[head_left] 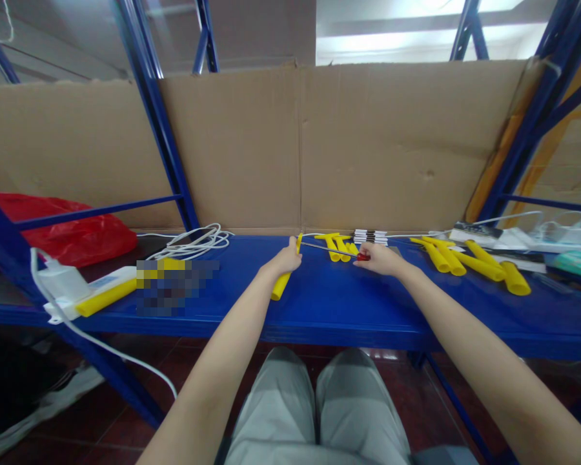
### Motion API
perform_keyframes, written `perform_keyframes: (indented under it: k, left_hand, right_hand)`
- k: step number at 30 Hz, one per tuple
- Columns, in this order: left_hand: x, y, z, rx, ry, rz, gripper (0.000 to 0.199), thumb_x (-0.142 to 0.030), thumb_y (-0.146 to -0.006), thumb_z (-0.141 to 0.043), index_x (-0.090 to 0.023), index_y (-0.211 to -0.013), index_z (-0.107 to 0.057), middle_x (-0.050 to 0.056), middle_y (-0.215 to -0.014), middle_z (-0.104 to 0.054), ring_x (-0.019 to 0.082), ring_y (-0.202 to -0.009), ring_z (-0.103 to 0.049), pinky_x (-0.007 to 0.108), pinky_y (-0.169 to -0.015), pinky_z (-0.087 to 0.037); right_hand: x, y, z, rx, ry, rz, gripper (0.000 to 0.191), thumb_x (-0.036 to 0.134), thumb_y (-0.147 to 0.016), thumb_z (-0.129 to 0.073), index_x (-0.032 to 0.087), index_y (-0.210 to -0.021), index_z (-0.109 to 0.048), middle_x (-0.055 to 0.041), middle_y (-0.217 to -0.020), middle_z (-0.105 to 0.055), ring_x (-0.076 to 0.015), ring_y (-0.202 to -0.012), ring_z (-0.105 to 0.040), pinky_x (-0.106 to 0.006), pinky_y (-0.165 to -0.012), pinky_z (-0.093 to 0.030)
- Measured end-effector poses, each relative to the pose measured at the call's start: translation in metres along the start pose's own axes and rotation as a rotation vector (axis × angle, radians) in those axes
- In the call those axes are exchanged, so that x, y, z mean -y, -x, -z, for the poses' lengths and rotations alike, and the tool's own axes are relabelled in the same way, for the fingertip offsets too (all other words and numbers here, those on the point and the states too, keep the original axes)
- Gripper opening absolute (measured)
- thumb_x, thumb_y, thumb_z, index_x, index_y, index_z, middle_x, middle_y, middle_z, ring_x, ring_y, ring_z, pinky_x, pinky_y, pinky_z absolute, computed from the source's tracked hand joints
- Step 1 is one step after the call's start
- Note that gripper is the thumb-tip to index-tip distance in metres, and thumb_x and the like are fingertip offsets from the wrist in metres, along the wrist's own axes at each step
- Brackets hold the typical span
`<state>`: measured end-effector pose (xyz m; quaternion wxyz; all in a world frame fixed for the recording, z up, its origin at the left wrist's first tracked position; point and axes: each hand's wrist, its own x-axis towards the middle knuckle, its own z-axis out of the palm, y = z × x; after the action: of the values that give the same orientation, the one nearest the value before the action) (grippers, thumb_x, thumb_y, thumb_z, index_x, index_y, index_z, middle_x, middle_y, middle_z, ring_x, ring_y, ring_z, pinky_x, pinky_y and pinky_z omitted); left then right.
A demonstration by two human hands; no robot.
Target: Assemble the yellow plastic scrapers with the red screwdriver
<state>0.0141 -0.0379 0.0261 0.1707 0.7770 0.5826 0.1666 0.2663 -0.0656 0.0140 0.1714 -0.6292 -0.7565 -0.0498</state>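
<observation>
My left hand (287,256) is closed round a yellow tool-like piece (281,286), whose wide tubular end points down toward the shelf's front edge. Closed on the red handle of a screwdriver (363,257), my right hand (380,259) is to the right. The thin metal shaft runs left from the handle, and its tip reaches the top of the yellow piece at my left hand. Just behind the shaft, several similar yellow pieces (336,248) lie on the blue shelf (339,303).
More yellow pieces (479,265) lie at the right. Black-and-white striped items (370,236) sit at the back. A coiled white cable (198,243), a power strip (111,284) and a red bag (77,226) are on the left. Cardboard (242,155) stands behind.
</observation>
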Motion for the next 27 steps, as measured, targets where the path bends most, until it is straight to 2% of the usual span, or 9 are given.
perform_keyframes:
  k: [8,13,15,18,23,27]
  left_hand:
    - [-0.0013,0.0010,0.0012,-0.005,-0.004,0.001,0.050,-0.022,-0.089,-0.038,-0.009,-0.134,-0.020,0.023,-0.111,-0.060,0.024,-0.089,-0.064,0.028,-0.072,-0.045]
    - [-0.0008,0.0013,0.0008,-0.003,0.009,0.009,0.049,-0.022,-0.089,-0.039,-0.010,-0.133,-0.021,0.022,-0.110,-0.061,0.023,-0.088,-0.064,0.028,-0.072,-0.046]
    - [-0.0005,0.0009,0.0003,-0.005,0.006,0.000,0.049,-0.022,-0.089,-0.039,-0.010,-0.133,-0.021,0.022,-0.109,-0.062,0.023,-0.087,-0.064,0.028,-0.072,-0.046]
    - [0.0008,-0.0006,-0.0007,-0.009,0.010,-0.002,0.050,-0.021,-0.089,-0.039,-0.009,-0.134,-0.021,0.023,-0.108,-0.061,0.024,-0.087,-0.064,0.030,-0.072,-0.046]
    - [0.0024,-0.0025,-0.0011,-0.006,0.021,0.006,0.052,-0.022,-0.088,-0.039,-0.008,-0.135,-0.020,0.024,-0.108,-0.061,0.025,-0.087,-0.064,0.031,-0.072,-0.046]
    - [0.0021,-0.0023,-0.0007,-0.006,0.018,0.017,0.051,-0.022,-0.089,-0.039,-0.009,-0.134,-0.020,0.023,-0.108,-0.061,0.025,-0.088,-0.064,0.030,-0.072,-0.046]
  right_hand:
    - [-0.0056,-0.0030,-0.0025,0.124,-0.060,0.047,0.012,0.027,-0.077,-0.051,0.019,-0.071,-0.056,-0.0058,-0.075,-0.066,-0.0166,-0.066,-0.058,-0.024,-0.058,-0.039]
    - [-0.0078,-0.0024,0.0007,0.006,-0.018,0.058,0.009,0.028,-0.074,-0.055,0.020,-0.070,-0.057,-0.0038,-0.073,-0.066,-0.0170,-0.067,-0.058,-0.024,-0.057,-0.038]
    - [-0.0085,-0.0024,0.0010,0.002,0.011,0.044,0.009,0.028,-0.074,-0.056,0.020,-0.071,-0.057,-0.0042,-0.073,-0.066,-0.0171,-0.066,-0.058,-0.024,-0.056,-0.037]
    - [-0.0088,-0.0025,-0.0001,0.060,-0.014,0.047,0.008,0.026,-0.076,-0.054,0.019,-0.077,-0.058,-0.0061,-0.079,-0.066,-0.0172,-0.068,-0.058,-0.024,-0.058,-0.038]
    - [-0.0070,-0.0019,-0.0002,0.190,-0.137,0.062,0.022,0.032,-0.086,-0.044,0.017,-0.084,-0.060,-0.0093,-0.087,-0.066,-0.0185,-0.074,-0.059,-0.026,-0.064,-0.042]
    - [-0.0049,-0.0010,0.0003,0.170,-0.143,0.066,0.020,0.033,-0.085,-0.046,0.018,-0.081,-0.059,-0.0068,-0.081,-0.066,-0.0177,-0.070,-0.059,-0.025,-0.061,-0.041]
